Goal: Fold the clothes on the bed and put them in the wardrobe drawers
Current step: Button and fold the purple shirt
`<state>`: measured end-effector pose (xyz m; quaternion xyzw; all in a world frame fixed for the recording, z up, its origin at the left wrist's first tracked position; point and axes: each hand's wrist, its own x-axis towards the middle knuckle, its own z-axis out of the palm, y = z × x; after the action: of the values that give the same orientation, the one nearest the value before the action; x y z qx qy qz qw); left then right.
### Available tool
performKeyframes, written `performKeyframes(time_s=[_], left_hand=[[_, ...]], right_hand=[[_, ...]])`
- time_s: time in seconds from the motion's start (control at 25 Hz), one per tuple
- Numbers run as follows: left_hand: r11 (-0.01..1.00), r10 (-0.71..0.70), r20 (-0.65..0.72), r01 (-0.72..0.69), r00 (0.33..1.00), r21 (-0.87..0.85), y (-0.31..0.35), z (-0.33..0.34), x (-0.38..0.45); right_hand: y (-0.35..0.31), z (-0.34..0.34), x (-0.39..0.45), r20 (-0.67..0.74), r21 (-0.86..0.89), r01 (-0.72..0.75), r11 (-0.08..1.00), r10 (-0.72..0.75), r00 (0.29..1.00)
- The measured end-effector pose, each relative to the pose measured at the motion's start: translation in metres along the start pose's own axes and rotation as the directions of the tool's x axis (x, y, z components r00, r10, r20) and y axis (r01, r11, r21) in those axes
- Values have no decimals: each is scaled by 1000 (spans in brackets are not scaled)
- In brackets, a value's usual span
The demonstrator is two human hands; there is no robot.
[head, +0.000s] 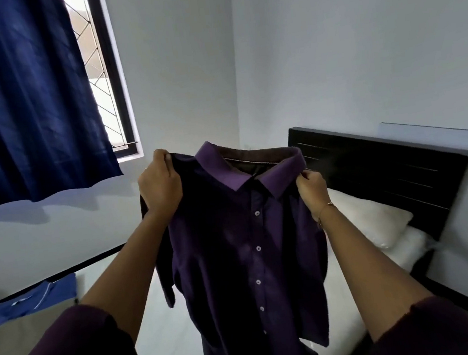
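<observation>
A dark purple button-up shirt hangs in the air above the bed, its buttoned front and collar facing me. My left hand grips its left shoulder. At the other shoulder, my right hand pinches the fabric. The shirt's tail drops out of the bottom of the view. On the bed at the lower left lie a blue garment and a beige one. No wardrobe or drawers are in sight.
A white pillow rests against the black headboard on the right. A dark blue curtain hangs over a barred window at the upper left. White walls close the room behind.
</observation>
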<state>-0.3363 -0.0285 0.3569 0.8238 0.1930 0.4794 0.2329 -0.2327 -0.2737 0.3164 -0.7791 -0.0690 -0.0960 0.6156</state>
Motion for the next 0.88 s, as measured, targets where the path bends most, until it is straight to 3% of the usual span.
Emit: performKeyframes(time_s=[0.16,0.32,0.52,0.64,0.76,0.88], left_hand=[[995,74,16,-74,997,64,-7,-1,-14],[998,50,-30,-49,998,48,-11,-16,-27],[916,-175,-12,158,984,-369,-1,-48,-55],[846,-294,25,272,955,-458,1,-73,-72],[903,-237,17,226,971,-365,-3,-100,-97],[977,-112,-29,105,993,-186,-2,-130,-114]], right_hand=[[-4,0,-15,-38,23,-30,999,30,999],[-23,-17,-39,-79,113,-62,992,71,994],[-40,-32,-70,95,185,-134,974,118,988],[-43,-44,-86,221,-134,74,988,-43,974],[-41,-52,-108,340,-515,366,775,-207,917],[-48,-52,-138,201,-501,472,725,-433,879]])
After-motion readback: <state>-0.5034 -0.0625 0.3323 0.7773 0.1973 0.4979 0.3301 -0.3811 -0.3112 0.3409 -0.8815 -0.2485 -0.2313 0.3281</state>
